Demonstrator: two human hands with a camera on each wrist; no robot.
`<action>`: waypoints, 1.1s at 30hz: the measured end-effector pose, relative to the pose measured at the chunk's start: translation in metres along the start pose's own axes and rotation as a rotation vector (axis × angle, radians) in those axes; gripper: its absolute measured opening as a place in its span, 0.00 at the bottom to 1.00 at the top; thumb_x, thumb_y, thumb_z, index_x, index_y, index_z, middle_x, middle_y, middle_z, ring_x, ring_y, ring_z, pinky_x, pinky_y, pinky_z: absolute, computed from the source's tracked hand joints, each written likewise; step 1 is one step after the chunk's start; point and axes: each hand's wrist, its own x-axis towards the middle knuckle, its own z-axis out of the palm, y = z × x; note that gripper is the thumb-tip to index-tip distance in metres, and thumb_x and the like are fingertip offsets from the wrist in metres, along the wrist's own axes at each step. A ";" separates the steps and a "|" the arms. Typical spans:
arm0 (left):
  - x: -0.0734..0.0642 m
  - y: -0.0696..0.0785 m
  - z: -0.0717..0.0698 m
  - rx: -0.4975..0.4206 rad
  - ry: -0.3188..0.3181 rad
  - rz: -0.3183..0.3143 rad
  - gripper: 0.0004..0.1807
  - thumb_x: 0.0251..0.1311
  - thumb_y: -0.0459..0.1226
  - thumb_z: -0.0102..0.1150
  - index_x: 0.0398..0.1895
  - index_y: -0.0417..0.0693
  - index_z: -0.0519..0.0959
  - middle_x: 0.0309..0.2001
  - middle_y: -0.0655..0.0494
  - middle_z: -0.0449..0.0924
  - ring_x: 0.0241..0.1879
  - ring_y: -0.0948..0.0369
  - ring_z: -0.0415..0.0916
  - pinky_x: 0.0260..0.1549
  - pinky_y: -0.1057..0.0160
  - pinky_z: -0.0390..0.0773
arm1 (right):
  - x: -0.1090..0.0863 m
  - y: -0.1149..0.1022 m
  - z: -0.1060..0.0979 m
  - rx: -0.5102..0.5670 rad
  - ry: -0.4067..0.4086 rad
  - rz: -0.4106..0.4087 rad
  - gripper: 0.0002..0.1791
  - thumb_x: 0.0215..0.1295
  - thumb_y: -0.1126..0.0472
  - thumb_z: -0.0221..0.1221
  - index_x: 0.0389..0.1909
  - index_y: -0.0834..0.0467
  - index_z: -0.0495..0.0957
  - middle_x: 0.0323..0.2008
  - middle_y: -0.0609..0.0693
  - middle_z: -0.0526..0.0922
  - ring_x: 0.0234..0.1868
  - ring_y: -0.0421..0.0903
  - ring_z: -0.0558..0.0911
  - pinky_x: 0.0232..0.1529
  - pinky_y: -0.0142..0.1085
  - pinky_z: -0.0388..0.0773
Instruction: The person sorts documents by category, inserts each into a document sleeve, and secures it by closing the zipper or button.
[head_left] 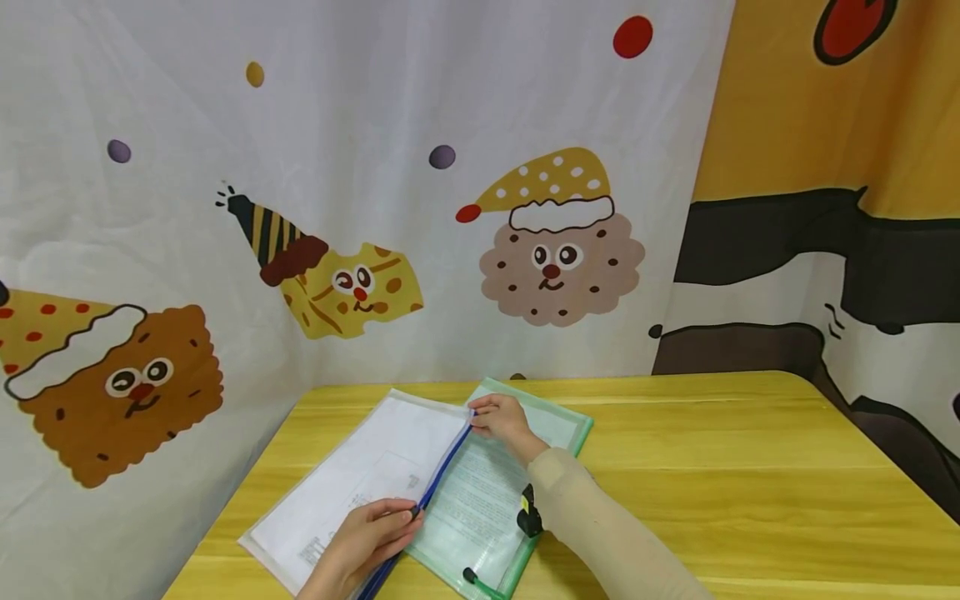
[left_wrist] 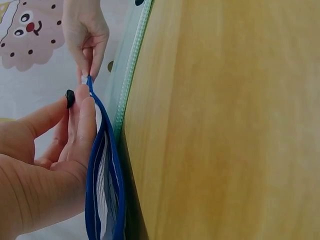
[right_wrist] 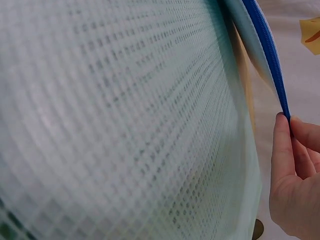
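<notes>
A clear zipper document pouch (head_left: 367, 442) with a blue zipper (head_left: 447, 457) and white printed paper inside lies tilted on the left. My left hand (head_left: 363, 537) pinches the dark zipper pull (left_wrist: 70, 99) between thumb and finger, partway along the zipper. My right hand (head_left: 501, 423) pinches the far end of the zipper edge, also seen in the right wrist view. In the left wrist view the blue edges stand apart on the near side of the left hand and run together toward the right hand. Under it, a green mesh zipper pouch (head_left: 566, 437) holds a printed sheet.
The pouches lie on a wood-grain table (head_left: 712, 467). A green zipper pull (head_left: 483, 586) hangs at the green pouch's near end. Behind the table hangs a white curtain (head_left: 375, 108) with cartoon prints. A black wrist device (head_left: 528, 512) sits under the right sleeve.
</notes>
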 end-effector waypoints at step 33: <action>-0.028 0.000 -0.025 0.138 -0.024 -0.018 0.19 0.62 0.36 0.58 0.51 0.31 0.74 0.42 0.52 0.82 0.44 0.61 0.81 0.45 0.63 0.80 | -0.003 -0.002 -0.001 -0.009 -0.015 -0.003 0.15 0.59 0.74 0.58 0.48 0.69 0.77 0.43 0.61 0.78 0.39 0.49 0.83 0.46 0.45 0.80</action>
